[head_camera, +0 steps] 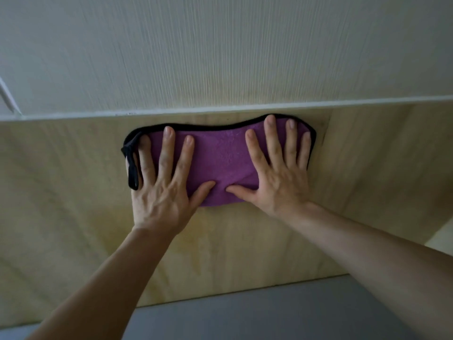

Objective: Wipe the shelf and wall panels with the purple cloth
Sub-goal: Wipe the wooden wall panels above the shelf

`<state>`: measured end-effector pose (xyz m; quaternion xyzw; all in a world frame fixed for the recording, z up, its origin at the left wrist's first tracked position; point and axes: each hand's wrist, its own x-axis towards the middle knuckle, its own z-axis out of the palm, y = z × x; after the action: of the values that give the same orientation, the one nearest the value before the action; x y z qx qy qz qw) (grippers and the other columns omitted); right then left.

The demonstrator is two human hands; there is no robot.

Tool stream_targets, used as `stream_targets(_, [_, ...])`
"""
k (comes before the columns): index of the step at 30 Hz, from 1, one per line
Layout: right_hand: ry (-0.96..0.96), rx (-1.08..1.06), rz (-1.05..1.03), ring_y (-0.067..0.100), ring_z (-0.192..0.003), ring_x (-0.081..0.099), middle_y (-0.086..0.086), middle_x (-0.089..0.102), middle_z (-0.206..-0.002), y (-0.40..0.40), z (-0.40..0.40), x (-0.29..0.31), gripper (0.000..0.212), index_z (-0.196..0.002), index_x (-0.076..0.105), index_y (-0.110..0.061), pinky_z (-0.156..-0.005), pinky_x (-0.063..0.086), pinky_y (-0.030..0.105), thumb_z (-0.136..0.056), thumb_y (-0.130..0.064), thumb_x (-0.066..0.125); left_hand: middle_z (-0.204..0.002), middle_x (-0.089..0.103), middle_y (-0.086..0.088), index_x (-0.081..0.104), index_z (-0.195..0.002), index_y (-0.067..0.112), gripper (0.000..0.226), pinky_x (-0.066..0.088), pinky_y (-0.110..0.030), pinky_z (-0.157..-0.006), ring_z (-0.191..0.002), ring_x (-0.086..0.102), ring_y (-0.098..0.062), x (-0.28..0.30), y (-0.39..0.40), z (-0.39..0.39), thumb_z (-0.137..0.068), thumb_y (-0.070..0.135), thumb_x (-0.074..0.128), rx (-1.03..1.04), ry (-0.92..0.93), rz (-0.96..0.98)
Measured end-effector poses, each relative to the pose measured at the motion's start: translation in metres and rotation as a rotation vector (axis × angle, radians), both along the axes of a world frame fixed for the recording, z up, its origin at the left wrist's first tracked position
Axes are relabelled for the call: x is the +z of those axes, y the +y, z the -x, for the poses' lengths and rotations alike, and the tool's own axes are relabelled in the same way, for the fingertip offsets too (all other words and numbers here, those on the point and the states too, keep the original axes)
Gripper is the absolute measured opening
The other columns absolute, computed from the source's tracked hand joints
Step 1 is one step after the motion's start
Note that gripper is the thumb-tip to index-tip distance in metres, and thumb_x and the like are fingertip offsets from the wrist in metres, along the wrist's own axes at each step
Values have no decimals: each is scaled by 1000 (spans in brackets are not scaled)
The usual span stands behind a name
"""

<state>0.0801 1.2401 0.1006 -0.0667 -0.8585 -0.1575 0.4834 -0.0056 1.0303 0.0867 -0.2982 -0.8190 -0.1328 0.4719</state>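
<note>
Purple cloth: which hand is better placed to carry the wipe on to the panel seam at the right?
Probably the right hand: it presses flat on the purple cloth at its right end, beside the seam. The left hand holds down the far end.

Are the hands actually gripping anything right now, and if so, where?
Nothing is gripped. The left hand and right hand press flat, fingers spread, on the left and right ends of the purple cloth, pinning it against the wooden panel.

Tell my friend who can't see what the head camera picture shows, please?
Two bare hands, the left hand and the right hand, press a purple cloth with black edging flat against a pale wooden panel, fingers spread. The cloth sits just below a white ledge, with a striped whitish surface above.
</note>
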Motion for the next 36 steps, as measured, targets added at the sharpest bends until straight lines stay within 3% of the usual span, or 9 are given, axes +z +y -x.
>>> stream_targets(4, [-47,-7,1,44,-149,0,13,-1,-164,-4,0,-8,116,-160,-2,-24,-119,-12,58,-75,-89,43,-161,-26,5,-6,-157,31,93,7,-58,-114,-145,3,-42,-10,-10,6,-87,74,37,-18,-10,26])
stream_targets(10, [-80,-32,5,46,-150,1,16,2,-165,-22,0,-31,118,-160,1,-21,-118,-6,62,-75,-88,48,-160,-29,5,-10,-157,31,91,13,-64,-118,-146,2,-42,-31,-25,9,-89,76,31,2,-31,75])
stream_targets(18, [-98,-40,10,44,-151,0,14,2,-167,-45,5,-75,117,-160,-2,-22,-119,-8,59,-75,-86,49,-164,-21,3,-7,-158,29,93,14,-61,-118,-147,2,-41,-68,-49,19,-89,77,33,23,-13,101])
stream_targets(29, [-146,-21,-3,38,-151,-18,9,-15,-167,-69,18,-178,117,-156,-18,-28,-116,-22,54,-73,-88,38,-154,-38,7,-23,-152,34,93,9,-59,-120,-149,-6,-38,-180,-72,27,-90,77,30,48,-61,69])
stream_targets(36, [-154,15,-4,32,-145,-34,5,-23,-164,-79,24,-256,115,-156,-19,-29,-116,-25,53,-74,-87,37,-155,-39,7,-23,-152,33,95,10,-59,-120,-149,-6,-37,-260,-86,32,-88,77,34,20,-114,62])
